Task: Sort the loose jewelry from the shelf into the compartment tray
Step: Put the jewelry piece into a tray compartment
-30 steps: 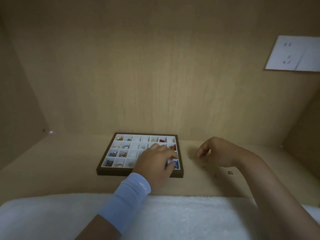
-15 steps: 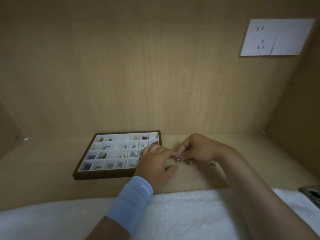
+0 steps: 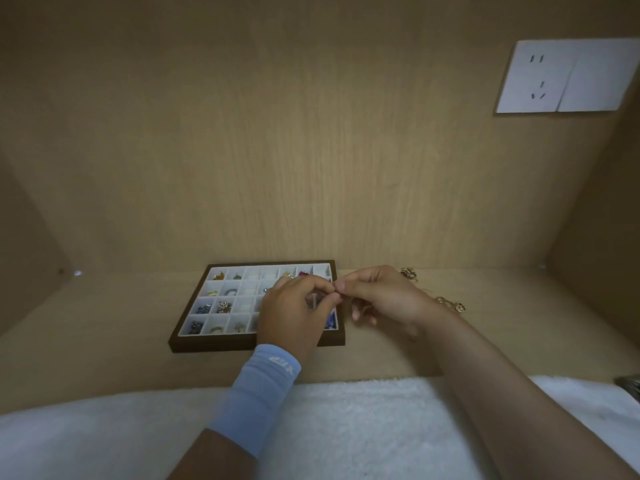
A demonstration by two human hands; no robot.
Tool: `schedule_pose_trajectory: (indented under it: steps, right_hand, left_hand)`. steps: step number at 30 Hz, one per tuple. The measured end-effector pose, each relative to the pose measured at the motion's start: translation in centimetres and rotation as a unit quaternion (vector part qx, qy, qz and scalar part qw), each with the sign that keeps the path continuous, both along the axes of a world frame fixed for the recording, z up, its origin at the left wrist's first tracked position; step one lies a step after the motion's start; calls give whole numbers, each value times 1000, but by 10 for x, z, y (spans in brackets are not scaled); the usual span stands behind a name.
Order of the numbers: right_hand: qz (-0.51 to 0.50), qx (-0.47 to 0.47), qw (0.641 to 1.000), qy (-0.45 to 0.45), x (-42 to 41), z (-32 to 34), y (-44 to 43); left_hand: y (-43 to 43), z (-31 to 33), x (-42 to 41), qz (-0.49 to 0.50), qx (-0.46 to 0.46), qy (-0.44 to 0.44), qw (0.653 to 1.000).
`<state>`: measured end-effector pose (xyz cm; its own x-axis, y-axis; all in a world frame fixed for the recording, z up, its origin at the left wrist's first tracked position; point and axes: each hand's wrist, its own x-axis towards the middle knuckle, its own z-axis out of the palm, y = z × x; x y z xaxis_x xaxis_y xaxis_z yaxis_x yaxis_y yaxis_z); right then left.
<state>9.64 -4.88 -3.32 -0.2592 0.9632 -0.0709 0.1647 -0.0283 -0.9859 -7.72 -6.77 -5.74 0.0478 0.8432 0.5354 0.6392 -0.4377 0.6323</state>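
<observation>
Wooden shelf (image 3: 104,327): tray (image 3: 242,344) partly filled, with gold pieces (image 3: 453,306) lying loose at 3 o'clock. Left hand (image 3: 294,313) and right hand (image 3: 381,299) pinch one small piece (too tiny to name).

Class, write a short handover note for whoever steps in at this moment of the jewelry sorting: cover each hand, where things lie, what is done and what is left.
Left hand: over the tray's right side, fingers pinching a small piece that the fingertips mostly hide.
Right hand: just right of the tray, pinching the same small piece from the other side.
Tray: on the shelf.
Done: many compartments hold jewelry; several are bare.
Left: place the held piece, then sort the loose gold jewelry lying on the shelf behind the right hand.
</observation>
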Motion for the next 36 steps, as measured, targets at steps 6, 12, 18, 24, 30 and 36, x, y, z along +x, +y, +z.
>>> schedule_pose_trajectory:
  steps: [6,12,18,24,30,36]
  right_hand:
    - [-16,4,999,36,-26,1,-8]
    - [-9,32,999,-35,-61,0,-9]
    - [-2,129,984,-124,-100,-7,2]
    - [35,187,960,-207,-122,-16,4]
    - [56,291,903,-312,-140,-15,5]
    - [66,303,879,-361,-145,-17,6]
  left_hand:
    - [-12,22,-34,-36,-54,44,997]
    - [-10,16,-108,33,-83,217,972]
    - [-16,4,-126,67,-125,262,954]
    - [-16,7,-136,46,-149,239,958]
    - [-10,10,-148,43,-164,210,963]
    - [-11,9,-144,48,-164,209,963]
